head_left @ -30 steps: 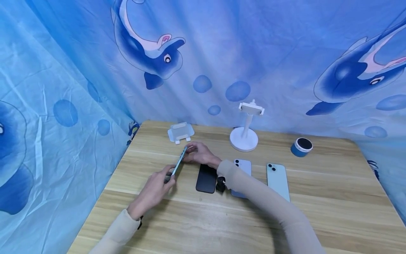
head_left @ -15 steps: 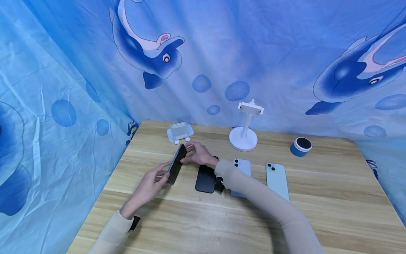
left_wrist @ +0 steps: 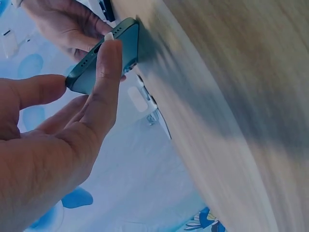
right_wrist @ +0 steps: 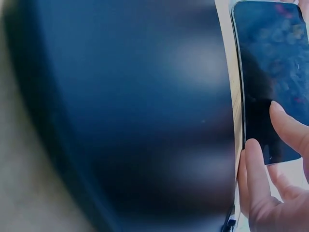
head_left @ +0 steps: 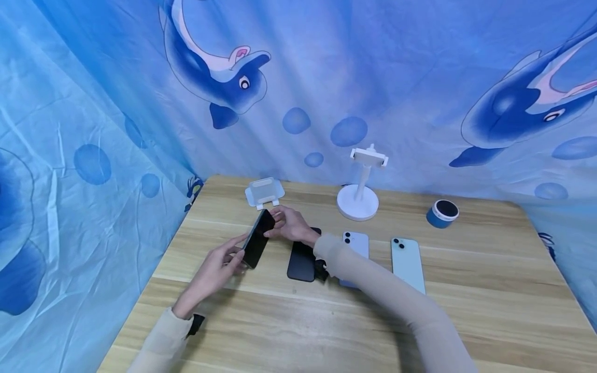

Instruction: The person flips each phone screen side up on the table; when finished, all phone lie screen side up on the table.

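Observation:
Both my hands hold a teal-backed smartphone [head_left: 258, 239] above the left part of the table, tilted, its black screen turned towards the right. My left hand [head_left: 215, 267] pinches the near end; in the left wrist view the thumb is at one corner and a finger [left_wrist: 109, 67] lies along the end with the port. My right hand [head_left: 291, 225] grips the far end, and in the right wrist view its thumb [right_wrist: 285, 123] rests on the dark screen [right_wrist: 270, 58]. Under the right wrist lies a black phone [head_left: 300, 264], large and blurred in the right wrist view.
Just behind the held phone is a small white folding phone stand [head_left: 264, 191]. A taller white stand [head_left: 358, 202] with a round base is at the back middle. Right of the black phone lie a lavender phone [head_left: 358, 242] and a mint phone [head_left: 408, 264]. A blue round container [head_left: 441, 215] stands farther right.
The phone has turned from edge-on so its black screen now shows. My left hand has shifted slightly left; the right hand has stayed at the far end.

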Tool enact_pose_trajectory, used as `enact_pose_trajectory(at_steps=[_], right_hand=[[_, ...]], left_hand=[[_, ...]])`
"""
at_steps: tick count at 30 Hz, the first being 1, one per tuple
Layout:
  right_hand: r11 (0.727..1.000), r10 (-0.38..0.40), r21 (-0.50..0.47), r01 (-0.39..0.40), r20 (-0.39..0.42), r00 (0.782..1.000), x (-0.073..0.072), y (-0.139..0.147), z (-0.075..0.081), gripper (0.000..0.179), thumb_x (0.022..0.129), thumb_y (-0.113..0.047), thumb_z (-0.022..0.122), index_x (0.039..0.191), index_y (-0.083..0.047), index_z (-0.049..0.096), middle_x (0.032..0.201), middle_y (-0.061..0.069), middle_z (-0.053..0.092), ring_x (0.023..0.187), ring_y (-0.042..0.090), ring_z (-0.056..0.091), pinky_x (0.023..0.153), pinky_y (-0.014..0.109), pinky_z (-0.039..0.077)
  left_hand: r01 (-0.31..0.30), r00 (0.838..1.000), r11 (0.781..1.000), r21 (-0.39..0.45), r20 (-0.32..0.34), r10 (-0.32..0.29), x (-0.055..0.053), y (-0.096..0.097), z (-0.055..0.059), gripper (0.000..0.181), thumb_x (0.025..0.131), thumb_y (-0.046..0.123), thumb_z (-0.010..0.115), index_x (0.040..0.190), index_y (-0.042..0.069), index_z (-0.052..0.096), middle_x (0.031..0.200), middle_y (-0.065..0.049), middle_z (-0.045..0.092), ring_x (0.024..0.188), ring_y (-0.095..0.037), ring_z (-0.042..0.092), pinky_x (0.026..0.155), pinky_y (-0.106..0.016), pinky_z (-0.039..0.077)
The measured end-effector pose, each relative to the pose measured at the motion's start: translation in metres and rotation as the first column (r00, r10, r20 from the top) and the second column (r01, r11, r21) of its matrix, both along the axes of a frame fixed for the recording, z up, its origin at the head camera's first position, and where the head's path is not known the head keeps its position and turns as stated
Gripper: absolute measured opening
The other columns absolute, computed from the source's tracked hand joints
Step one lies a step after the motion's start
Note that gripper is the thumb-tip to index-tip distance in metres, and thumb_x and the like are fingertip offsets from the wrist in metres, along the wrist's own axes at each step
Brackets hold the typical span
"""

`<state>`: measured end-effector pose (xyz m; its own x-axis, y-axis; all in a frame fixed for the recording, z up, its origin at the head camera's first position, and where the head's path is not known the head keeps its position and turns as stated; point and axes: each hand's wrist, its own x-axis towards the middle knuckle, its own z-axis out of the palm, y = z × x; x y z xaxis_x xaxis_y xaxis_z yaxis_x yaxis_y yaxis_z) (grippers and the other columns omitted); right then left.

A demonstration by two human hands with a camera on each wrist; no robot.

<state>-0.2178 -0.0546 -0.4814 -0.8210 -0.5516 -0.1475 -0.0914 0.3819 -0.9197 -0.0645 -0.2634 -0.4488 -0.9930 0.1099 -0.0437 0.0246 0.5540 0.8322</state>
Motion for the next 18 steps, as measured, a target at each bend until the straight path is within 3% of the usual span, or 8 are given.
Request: enact_pose_trajectory(at_steps=[9, 13, 18], right_hand=[[0.998, -0.009, 0.07, 0.009, -0.005, 1.0, 0.001, -0.005, 0.004, 0.056, 0.084, -0.025, 0.089, 0.132, -0.013, 0.063, 0.124, 0.012, 0.065, 0.104, 0.024, 0.069, 0.099, 0.041, 0.056], [0.994, -0.011, 0.109, 0.014, -0.029, 1.0, 0.001, -0.006, 0.004, 0.057, 0.084, -0.028, 0.089, 0.132, -0.014, 0.064, 0.123, 0.01, 0.065, 0.102, 0.021, 0.069, 0.1, 0.041, 0.055], [0.986, -0.013, 0.167, 0.027, -0.086, 0.996, 0.003, -0.009, 0.005, 0.054, 0.082, -0.031, 0.09, 0.128, -0.014, 0.066, 0.119, 0.007, 0.066, 0.096, 0.017, 0.065, 0.098, 0.039, 0.054]], left_hand=[[0.033, 0.999, 0.997, -0.068, -0.025, -0.035, 0.001, -0.003, 0.001, 0.076, 0.088, -0.011, 0.072, 0.157, -0.003, 0.04, 0.12, -0.03, 0.067, 0.087, -0.023, 0.075, 0.073, -0.023, 0.06], [0.019, 0.999, 0.995, -0.102, -0.036, -0.023, -0.002, -0.005, 0.003, 0.075, 0.084, -0.014, 0.075, 0.152, -0.005, 0.047, 0.114, -0.027, 0.069, 0.083, -0.021, 0.075, 0.07, -0.023, 0.06], [0.011, 1.0, 0.994, -0.106, 0.008, -0.011, -0.008, -0.012, 0.004, 0.071, 0.082, -0.011, 0.079, 0.148, -0.007, 0.052, 0.109, -0.023, 0.07, 0.081, -0.019, 0.074, 0.066, -0.024, 0.058]])
